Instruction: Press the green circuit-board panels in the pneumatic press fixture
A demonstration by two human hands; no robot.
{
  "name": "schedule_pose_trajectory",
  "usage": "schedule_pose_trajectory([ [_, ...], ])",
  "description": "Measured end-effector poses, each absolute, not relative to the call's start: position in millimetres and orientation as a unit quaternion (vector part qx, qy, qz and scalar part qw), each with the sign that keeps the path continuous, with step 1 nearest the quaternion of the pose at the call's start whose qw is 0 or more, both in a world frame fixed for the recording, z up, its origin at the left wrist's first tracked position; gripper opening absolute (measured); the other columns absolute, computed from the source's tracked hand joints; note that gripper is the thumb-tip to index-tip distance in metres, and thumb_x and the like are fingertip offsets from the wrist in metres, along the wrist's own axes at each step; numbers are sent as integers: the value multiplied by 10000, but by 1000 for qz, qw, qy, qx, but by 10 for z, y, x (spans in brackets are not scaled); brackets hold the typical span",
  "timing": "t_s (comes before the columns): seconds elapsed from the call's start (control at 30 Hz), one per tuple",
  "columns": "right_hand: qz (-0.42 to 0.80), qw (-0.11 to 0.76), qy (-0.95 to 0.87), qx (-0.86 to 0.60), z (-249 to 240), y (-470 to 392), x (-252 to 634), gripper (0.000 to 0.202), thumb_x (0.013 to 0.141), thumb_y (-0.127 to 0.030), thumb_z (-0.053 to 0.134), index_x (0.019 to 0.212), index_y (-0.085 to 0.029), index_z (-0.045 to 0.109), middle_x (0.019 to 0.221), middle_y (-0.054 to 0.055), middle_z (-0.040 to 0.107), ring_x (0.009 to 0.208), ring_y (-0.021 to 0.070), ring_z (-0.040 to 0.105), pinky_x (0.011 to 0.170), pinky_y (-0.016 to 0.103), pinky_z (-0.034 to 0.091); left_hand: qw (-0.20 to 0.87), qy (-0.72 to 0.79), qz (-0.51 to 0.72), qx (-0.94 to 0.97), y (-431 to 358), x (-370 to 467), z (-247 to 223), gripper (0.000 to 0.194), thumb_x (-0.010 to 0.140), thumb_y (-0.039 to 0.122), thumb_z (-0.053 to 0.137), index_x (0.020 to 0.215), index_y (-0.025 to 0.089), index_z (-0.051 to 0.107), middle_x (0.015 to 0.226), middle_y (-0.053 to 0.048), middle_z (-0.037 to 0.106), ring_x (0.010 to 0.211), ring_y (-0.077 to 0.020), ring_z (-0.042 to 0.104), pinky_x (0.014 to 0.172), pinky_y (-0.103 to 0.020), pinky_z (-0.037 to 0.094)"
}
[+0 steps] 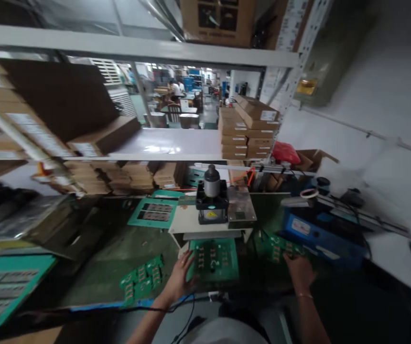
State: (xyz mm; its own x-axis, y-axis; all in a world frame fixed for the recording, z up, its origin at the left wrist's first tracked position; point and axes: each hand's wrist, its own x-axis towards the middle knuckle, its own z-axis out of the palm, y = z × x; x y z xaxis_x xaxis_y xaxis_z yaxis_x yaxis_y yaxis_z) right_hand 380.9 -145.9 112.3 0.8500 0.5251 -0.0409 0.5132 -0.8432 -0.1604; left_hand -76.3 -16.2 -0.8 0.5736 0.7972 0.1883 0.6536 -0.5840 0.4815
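Observation:
My left hand [181, 277] is at the left edge of a green fixture plate [230, 267], its fingers apart and touching the edge. On that plate, below a small press [211, 203], lies a green circuit board [212, 255]. To the right, my right hand [300, 272] has its fingertips at the lower edge of another green board [280, 247]; the fingers are bent and blurred, and the board seems pinched. Further green boards [143, 279] lie on the mat left of my left hand.
A blue machine [309, 231] stands at the right. Green trays sit behind left [154, 212] and at far left [5, 289]. Cardboard boxes [244, 126] are stacked on the shelf [177, 143] above the bench. A black cable [155, 309] runs along the front edge.

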Motion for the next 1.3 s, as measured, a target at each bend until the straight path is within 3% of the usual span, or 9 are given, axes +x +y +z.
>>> schedule_pose_trajectory([
  [0.1, 22, 84, -305, -948, 1012, -1548, 3746, 387, 971, -483, 558, 945, -197, 817, 1030, 197, 767, 988, 352, 744, 825, 475, 542, 217, 371, 113, 896, -172, -541, 8, 775, 874, 452, 698, 1573, 186, 496, 1645, -213, 444, 1545, -421, 384, 1240, -616, 378],
  [0.23, 18, 103, -350, -931, 1015, -1568, 3454, 284, 906, -463, 603, 859, -273, 809, 973, 156, 779, 972, 357, 752, 840, 471, 566, 259, 304, 43, 916, -216, -308, -124, 1169, 733, 615, 815, 1685, 204, 275, 1735, -219, 243, 1589, -484, 243, 1260, -690, 268],
  [0.37, 34, 101, -401, -910, 956, -1538, 3142, 310, 901, -502, 577, 770, -301, 774, 906, 124, 787, 928, 338, 760, 841, 441, 584, 269, 290, 16, 918, -262, -224, -228, 1214, 740, 671, 785, 1704, 231, 194, 1756, -207, 154, 1605, -480, 190, 1277, -700, 178],
  [0.5, 55, 90, -426, -898, 844, -1541, 2938, 333, 920, -491, 551, 721, -308, 744, 798, 95, 770, 855, 328, 765, 800, 442, 582, 270, 314, -26, 910, -246, -155, -202, 1128, 769, 619, 772, 1687, 202, 264, 1728, -238, 252, 1586, -474, 257, 1271, -673, 218],
  [0.73, 67, 97, -417, -901, 892, -1506, 2744, 307, 897, -496, 607, 687, -310, 729, 824, 75, 775, 885, 319, 768, 770, 417, 576, 256, 307, -55, 915, -212, 133, -228, 1080, 776, 658, 736, 1619, 86, 376, 1668, -328, 317, 1552, -512, 289, 1245, -721, 198],
  [0.97, 81, 87, -414, -903, 1012, -1482, 2574, 355, 933, -498, 549, 721, -287, 739, 899, 97, 787, 949, 317, 760, 801, 415, 578, 275, 328, -29, 903, -202, 113, 44, 1224, 659, 633, 796, 1641, 86, 314, 1629, -324, 374, 1506, -533, 339, 1236, -684, 255],
  [1.13, 80, 85, -408, -905, 952, -1510, 2482, 363, 922, -528, 559, 745, -259, 726, 891, 101, 789, 898, 309, 762, 778, 398, 561, 264, 355, 27, 896, -66, -764, 223, 1282, 582, 506, 834, 1662, 118, 262, 1632, -288, 384, 1500, -515, 358, 1246, -652, 281],
  [1.3, 74, 93, -428, -896, 783, -1498, 2338, 371, 936, -525, 561, 776, -239, 734, 920, 107, 791, 905, 308, 761, 784, 393, 545, 216, 474, 13, 853, 130, -2099, -81, 1176, 526, 333, 801, 1612, 216, 366, 1607, -223, 464, 1483, -473, 432, 1221, -613, 359],
])
